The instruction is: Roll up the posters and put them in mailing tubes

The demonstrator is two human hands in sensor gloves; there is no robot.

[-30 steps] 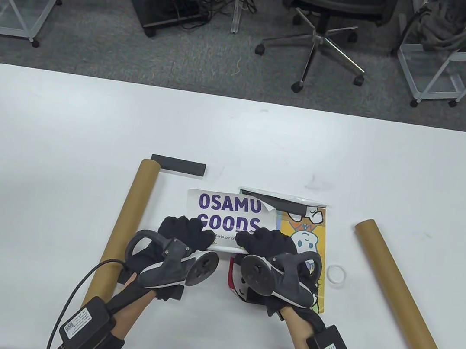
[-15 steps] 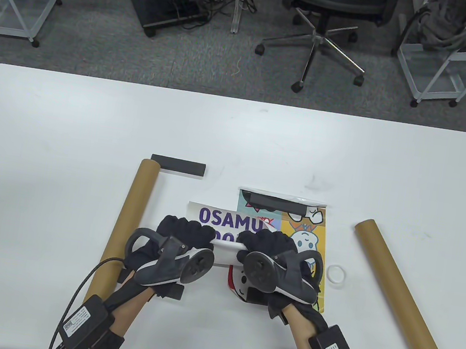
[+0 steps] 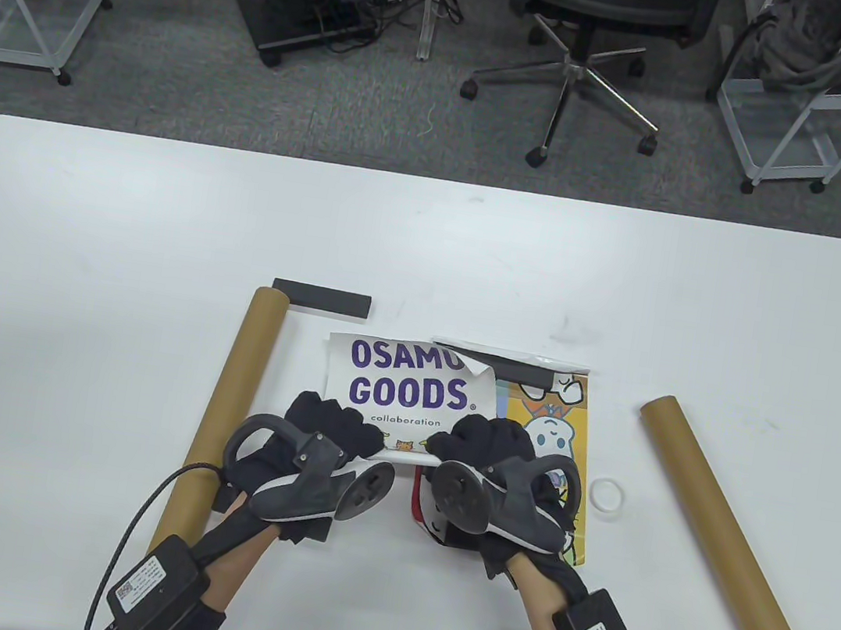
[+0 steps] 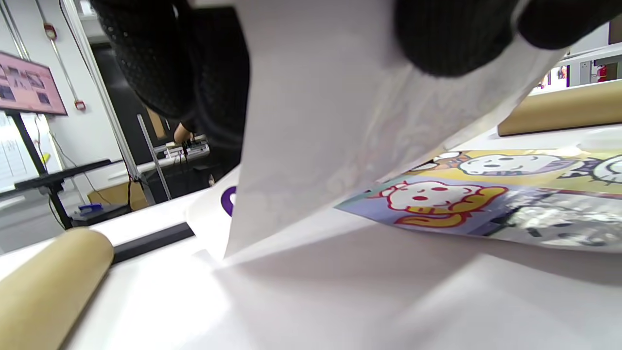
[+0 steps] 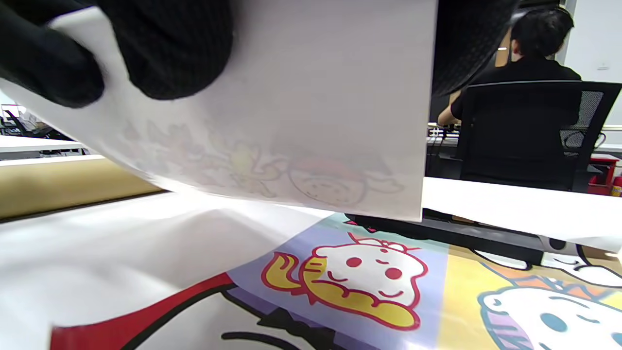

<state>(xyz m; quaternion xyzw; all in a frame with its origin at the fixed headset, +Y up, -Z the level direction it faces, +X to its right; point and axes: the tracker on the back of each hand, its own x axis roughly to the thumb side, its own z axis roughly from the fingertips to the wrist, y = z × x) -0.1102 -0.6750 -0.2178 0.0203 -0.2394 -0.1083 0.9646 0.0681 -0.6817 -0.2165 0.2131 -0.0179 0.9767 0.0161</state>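
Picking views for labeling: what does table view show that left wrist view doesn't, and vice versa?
Only the table view: both hands, left and right, pinching the near edge of the white OSAMU GOODS poster; its printed face; the right tube; the white ring.

Only the left wrist view: the poster's blank underside lifted off the table, and gloved fingers curled over it.

Both: the left tube, the black bar, and the colourful cartoon poster lying flat.
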